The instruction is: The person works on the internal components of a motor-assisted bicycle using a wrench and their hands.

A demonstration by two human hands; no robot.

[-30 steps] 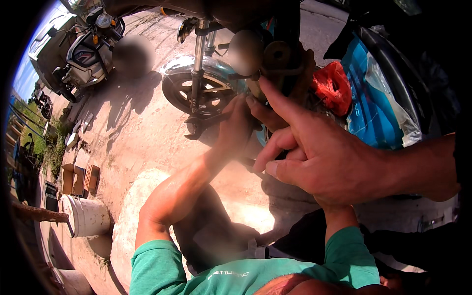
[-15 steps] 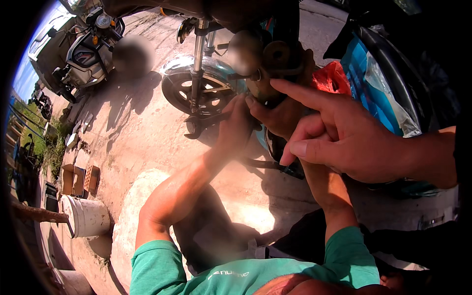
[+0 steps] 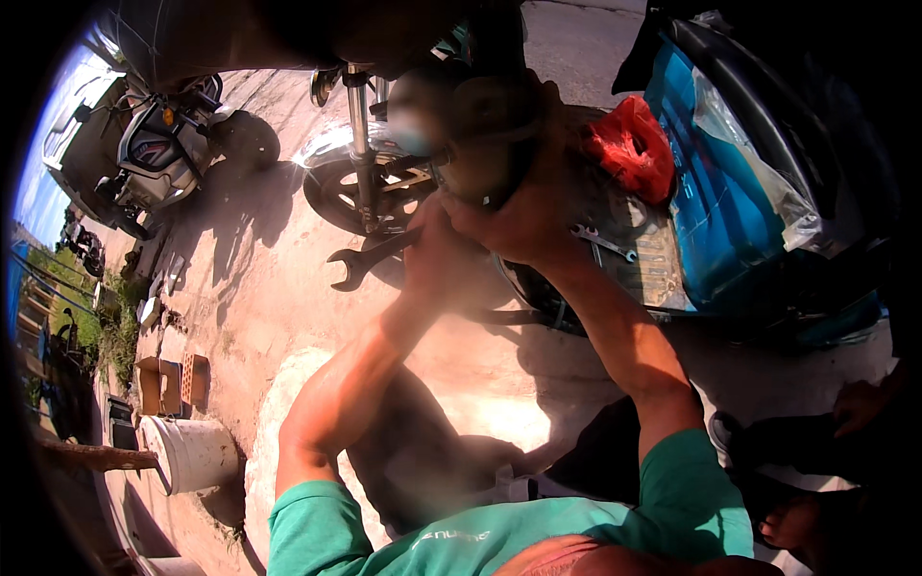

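Observation:
My left hand (image 3: 434, 254) is closed around an open-end wrench (image 3: 363, 263), whose jaw points left over the ground. Its fingertips meet the underside of a dark, bulky metal part (image 3: 490, 144), blurred and in shadow, so its kind is unclear. My right hand (image 3: 523, 223) grips that part from below and from its right side. Just beyond stands a motorcycle front wheel (image 3: 331, 192) with a shiny fender and fork tube (image 3: 361, 125). A second wrench (image 3: 607, 243) lies on the footboard to the right of my right hand.
A red plastic bag (image 3: 629, 149) and a blue panel (image 3: 711, 182) with clear plastic stand at right. A three-wheeled vehicle (image 3: 158, 144) is parked far left. Nearer lie a white bucket (image 3: 197, 451) and a hollow brick (image 3: 194, 379). Another person's foot (image 3: 792, 523) shows at lower right.
Another person's pointing hand, which reached in from the right over the metal part, has withdrawn. The view has shifted, showing more of the footboard and bag. My hands keep their holds.

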